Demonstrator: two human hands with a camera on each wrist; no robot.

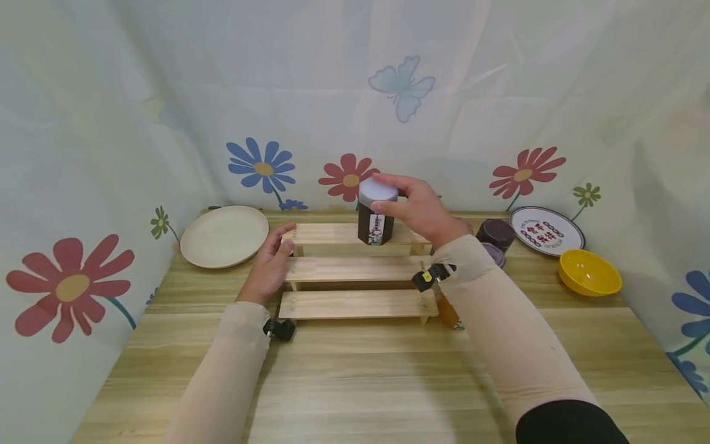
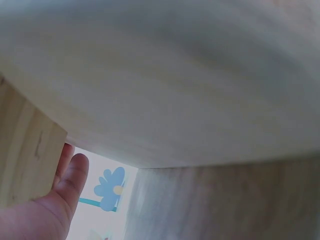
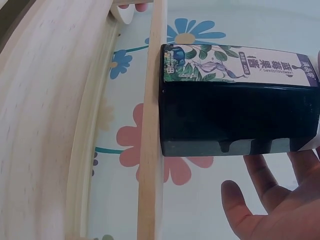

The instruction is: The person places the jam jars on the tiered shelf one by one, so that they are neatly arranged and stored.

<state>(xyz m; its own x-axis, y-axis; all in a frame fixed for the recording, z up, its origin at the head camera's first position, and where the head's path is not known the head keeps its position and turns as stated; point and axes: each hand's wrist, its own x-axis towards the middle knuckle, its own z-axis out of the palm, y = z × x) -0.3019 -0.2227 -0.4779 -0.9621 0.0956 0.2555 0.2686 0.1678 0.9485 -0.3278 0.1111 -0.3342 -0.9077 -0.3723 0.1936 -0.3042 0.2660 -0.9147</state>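
A dark jam jar (image 1: 373, 223) with a pale lid (image 1: 379, 189) and an illustrated label stands upright at the top step of a three-tier wooden rack (image 1: 360, 269). My right hand (image 1: 423, 211) pinches the lid between thumb and fingers. In the right wrist view, the jar's base (image 3: 162, 120) meets the edge of the top board (image 3: 150, 165), with other fingers (image 3: 265, 182) spread beside the jar. My left hand (image 1: 265, 266) grips the rack's upper left end. The left wrist view shows its thumb (image 2: 72, 180) along a wooden board (image 2: 30, 150).
A cream plate (image 1: 224, 237) lies at back left. To the right are dark-lidded jars (image 1: 495, 234), a white plate with red characters (image 1: 546, 231) and a yellow bowl (image 1: 590, 273). An orange jar (image 1: 448, 313) is partly hidden by my right forearm. A floral curtain (image 1: 310, 92) stands behind.
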